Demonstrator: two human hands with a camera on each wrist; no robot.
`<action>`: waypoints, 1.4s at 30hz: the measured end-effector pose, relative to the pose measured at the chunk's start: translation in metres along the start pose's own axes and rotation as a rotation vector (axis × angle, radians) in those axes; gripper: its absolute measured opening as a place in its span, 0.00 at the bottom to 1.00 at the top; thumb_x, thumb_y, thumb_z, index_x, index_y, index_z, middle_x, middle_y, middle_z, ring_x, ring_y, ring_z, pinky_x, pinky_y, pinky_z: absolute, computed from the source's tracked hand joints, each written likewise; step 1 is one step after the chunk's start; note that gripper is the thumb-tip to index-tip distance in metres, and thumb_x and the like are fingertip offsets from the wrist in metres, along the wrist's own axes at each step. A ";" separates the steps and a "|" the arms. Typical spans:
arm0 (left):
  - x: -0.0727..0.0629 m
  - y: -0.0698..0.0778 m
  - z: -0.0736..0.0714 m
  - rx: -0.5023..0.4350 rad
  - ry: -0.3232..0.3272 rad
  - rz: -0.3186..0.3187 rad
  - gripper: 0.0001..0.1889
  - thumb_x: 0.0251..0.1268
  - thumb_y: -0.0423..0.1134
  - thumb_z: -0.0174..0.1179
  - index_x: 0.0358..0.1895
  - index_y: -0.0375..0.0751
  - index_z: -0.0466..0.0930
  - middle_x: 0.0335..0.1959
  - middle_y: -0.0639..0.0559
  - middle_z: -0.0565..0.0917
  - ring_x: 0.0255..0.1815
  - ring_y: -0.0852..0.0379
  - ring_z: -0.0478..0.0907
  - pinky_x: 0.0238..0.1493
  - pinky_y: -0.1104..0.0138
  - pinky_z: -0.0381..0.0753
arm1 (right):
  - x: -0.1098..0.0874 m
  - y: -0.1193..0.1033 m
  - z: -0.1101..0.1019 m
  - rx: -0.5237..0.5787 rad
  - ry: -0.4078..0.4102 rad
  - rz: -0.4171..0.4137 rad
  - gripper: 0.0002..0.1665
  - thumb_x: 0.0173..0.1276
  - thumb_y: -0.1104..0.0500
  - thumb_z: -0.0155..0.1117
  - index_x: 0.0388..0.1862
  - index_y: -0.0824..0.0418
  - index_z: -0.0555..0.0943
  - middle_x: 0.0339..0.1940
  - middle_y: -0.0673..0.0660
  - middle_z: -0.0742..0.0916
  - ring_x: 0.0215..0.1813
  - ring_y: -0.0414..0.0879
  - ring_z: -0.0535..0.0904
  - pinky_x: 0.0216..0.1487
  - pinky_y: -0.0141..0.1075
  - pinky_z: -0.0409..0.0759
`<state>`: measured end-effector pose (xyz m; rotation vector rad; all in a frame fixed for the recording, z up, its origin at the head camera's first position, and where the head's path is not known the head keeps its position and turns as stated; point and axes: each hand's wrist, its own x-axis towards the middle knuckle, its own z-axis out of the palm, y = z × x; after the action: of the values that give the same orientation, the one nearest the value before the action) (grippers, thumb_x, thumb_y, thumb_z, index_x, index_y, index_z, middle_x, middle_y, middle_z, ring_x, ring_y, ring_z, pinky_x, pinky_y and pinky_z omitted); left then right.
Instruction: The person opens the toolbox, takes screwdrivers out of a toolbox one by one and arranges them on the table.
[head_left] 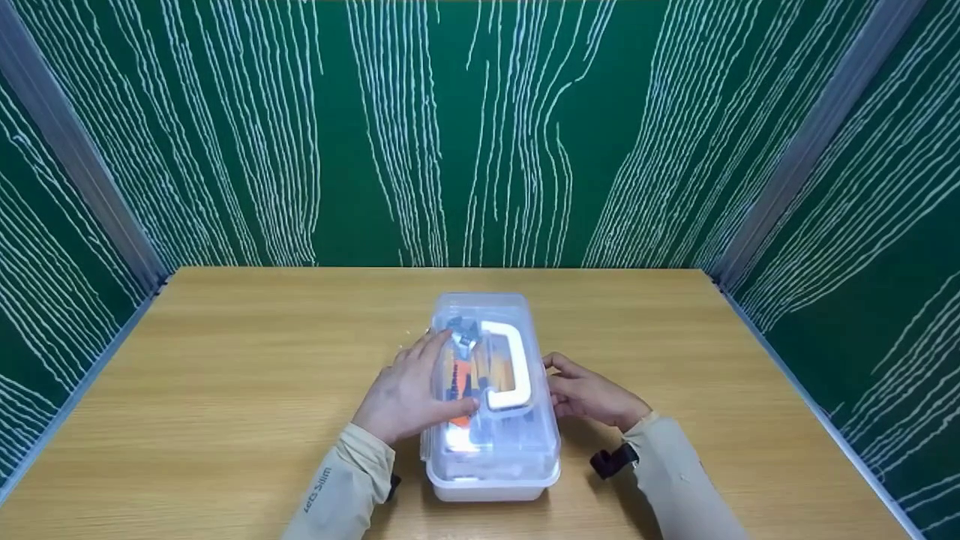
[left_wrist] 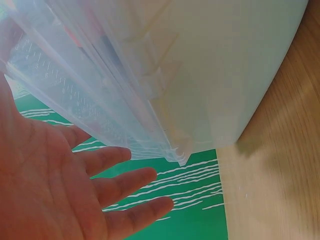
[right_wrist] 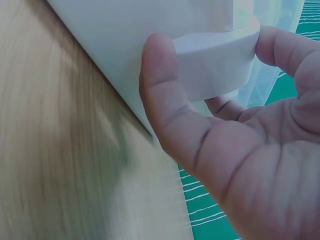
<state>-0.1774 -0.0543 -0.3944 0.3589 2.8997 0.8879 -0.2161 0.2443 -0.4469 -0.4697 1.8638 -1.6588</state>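
Box [head_left: 487, 494] on the surface [head_left: 225, 375], its latch [right_wrist: 217, 65] pinched by the right hand [head_left: 596, 395]

The box stands near the middle of the surface, its long side running away from the person, with a hand on either side. The right hand grips the white latch, which juts from the box's right side, with fingers [right_wrist: 160, 57] pressed to both ends. The left hand [head_left: 405, 395] rests over the left part of the clear lid [head_left: 499, 442], fingers spread and fairly straight, thumb reaching in across the top; it clasps nothing. The lid sits over the pale base, and its white handle [head_left: 520, 367] lies flat to the right. A metal piece [head_left: 465, 339] and an orange piece [head_left: 459, 375] show through the plastic beside the handle; what else is inside is too blurred to tell. Both arms wear beige sleeves [head_left: 686, 480], and a black strap [head_left: 615, 460] shows at the right wrist. Green walls [head_left: 480, 150] with wavy white lines rise beyond the surface.
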 end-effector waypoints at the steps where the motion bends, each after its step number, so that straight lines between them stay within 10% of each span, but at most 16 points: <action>1: 0.000 0.000 0.000 0.001 0.003 0.004 0.59 0.36 0.78 0.62 0.76 0.60 0.50 0.77 0.51 0.57 0.77 0.44 0.54 0.72 0.40 0.55 | 0.000 -0.001 0.000 -0.011 0.004 0.002 0.15 0.76 0.56 0.49 0.56 0.56 0.60 0.38 0.51 0.84 0.38 0.39 0.81 0.43 0.33 0.82; 42: 0.001 0.000 0.000 -0.034 -0.019 -0.026 0.59 0.36 0.76 0.64 0.76 0.63 0.49 0.77 0.54 0.55 0.77 0.47 0.53 0.73 0.41 0.53 | -0.005 -0.012 0.000 -0.353 0.296 0.175 0.26 0.68 0.45 0.57 0.53 0.64 0.71 0.32 0.54 0.86 0.32 0.48 0.81 0.29 0.33 0.76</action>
<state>-0.1781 -0.0543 -0.3948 0.3247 2.8613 0.9232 -0.2140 0.2453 -0.4343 -0.1972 2.3594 -1.3432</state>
